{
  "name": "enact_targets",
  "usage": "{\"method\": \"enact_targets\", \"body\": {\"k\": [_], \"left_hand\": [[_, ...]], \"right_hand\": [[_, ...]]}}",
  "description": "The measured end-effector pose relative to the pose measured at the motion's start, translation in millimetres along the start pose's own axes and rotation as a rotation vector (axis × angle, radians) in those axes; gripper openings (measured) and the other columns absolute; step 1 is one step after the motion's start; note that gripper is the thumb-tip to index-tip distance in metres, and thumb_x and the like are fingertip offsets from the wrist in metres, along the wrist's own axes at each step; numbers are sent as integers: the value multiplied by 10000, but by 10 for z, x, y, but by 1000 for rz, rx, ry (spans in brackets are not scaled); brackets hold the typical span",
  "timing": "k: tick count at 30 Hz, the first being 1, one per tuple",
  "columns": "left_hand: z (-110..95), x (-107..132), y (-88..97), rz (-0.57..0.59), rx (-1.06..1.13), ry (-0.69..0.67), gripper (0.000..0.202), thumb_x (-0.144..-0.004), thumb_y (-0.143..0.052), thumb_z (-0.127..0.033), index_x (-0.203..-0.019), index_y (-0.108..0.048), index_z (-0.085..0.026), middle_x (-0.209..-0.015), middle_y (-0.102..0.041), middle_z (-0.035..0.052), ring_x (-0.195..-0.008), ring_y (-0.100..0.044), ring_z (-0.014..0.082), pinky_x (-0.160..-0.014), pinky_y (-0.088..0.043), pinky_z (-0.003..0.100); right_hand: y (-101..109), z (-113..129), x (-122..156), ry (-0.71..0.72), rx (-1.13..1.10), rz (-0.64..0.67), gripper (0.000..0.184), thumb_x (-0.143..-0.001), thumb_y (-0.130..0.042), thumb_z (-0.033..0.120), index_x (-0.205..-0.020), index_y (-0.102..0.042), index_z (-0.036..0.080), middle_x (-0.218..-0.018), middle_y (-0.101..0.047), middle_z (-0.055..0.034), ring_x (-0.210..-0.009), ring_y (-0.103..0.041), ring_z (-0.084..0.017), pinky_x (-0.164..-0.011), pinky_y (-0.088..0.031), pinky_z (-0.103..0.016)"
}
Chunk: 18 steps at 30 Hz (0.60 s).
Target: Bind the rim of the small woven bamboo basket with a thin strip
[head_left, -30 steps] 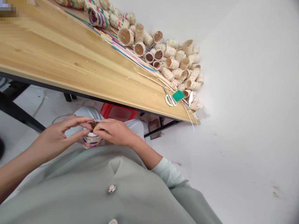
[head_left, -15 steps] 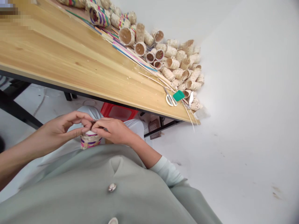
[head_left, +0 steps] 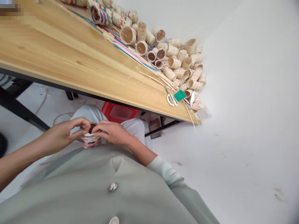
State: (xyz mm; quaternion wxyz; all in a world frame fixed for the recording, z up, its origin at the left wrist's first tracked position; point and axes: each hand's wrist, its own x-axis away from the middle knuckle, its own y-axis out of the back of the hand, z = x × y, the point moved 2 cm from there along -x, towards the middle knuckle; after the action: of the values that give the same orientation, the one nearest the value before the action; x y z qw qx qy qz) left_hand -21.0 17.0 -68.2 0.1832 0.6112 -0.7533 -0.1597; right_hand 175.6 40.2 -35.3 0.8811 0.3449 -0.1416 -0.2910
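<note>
A small woven basket (head_left: 91, 140) with pink, purple and yellow bands sits in my lap, below the table edge. My left hand (head_left: 63, 135) curls round its left rim, thumb and fingers pinched on the top edge. Facing it, my right hand (head_left: 114, 133) pinches the right rim, fingers closed on the weave and on a thin strip at the top. The basket's lower part is hidden by my grey-green jacket.
A wooden table (head_left: 70, 62) runs above my hands. A heap of plain woven baskets (head_left: 177, 65) and coloured ones (head_left: 100, 15) lies at its far side, with coloured strips (head_left: 130, 54), white-handled scissors (head_left: 171, 99) and a green object (head_left: 179, 95). A red stool (head_left: 119, 112) stands underneath.
Both hands have closed in tighter on the basket's rim and shifted slightly. The basket has turned a little in my lap. The view has drifted slightly.
</note>
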Motion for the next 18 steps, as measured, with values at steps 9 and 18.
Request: {"method": "enact_targets", "body": {"k": [9,18], "left_hand": [[-61,57,12,-184,-32,-190,369,-701,-598,-667,-720,-759,-335,-854,-785,64,-941,-682,317,-1095,-422,439],[-185,76,-31,-174,-216,-165,422,-779,-543,-651,-765,-765,-293,-928,-807,86,-970,-676,330,-916,-434,428]], "right_hand": [[-24,14,15,32,192,24,176,-1040,-542,184,-935,-679,218,-1102,-680,-28,-1012,-628,-143,-763,-447,-225],[48,-43,-94,-22,173,8,127,-1024,-578,174,-948,-678,186,-1038,-679,-36,-1006,-637,-155,-782,-489,-232]]}}
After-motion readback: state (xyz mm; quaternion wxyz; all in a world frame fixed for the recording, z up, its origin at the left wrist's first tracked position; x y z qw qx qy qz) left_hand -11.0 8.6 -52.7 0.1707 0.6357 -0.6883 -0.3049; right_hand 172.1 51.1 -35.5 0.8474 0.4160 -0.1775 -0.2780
